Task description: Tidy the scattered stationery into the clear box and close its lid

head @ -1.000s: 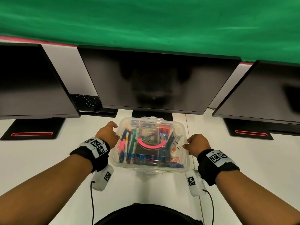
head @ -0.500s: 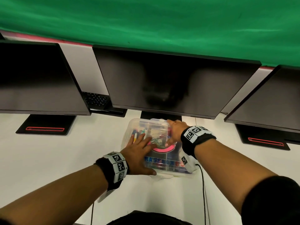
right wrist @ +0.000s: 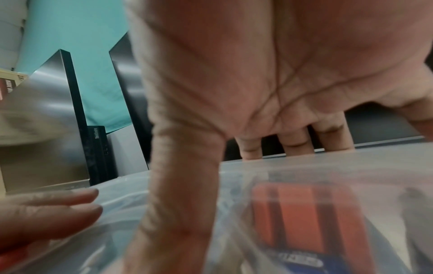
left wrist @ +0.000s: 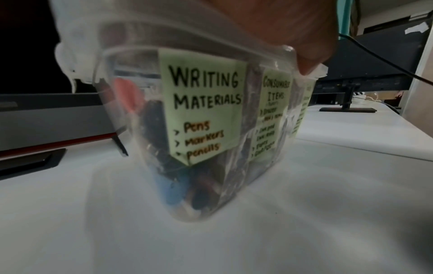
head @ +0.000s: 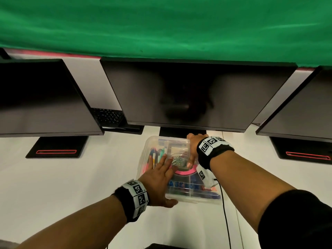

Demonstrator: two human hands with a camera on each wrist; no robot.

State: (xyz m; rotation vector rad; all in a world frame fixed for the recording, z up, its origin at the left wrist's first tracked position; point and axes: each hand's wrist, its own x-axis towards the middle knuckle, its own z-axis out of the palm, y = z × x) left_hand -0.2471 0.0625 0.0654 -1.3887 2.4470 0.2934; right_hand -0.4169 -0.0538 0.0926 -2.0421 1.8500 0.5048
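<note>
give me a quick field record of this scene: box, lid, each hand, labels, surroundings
box: clear plastic stationery box on the white desk, filled with pens and clips
lid: on the box, under both hands
left hand: left hand flat on the near left of the lid, fingers straight
right hand: right hand spread over the far right part
labels: green paper label reads writing materials
surroundings: three dark monitors, green backdrop

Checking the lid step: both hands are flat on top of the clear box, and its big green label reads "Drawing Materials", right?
Not quite. In the left wrist view the green label on the clear box reads "Writing Materials". Both the left hand and right hand do lie on its lid.
</note>
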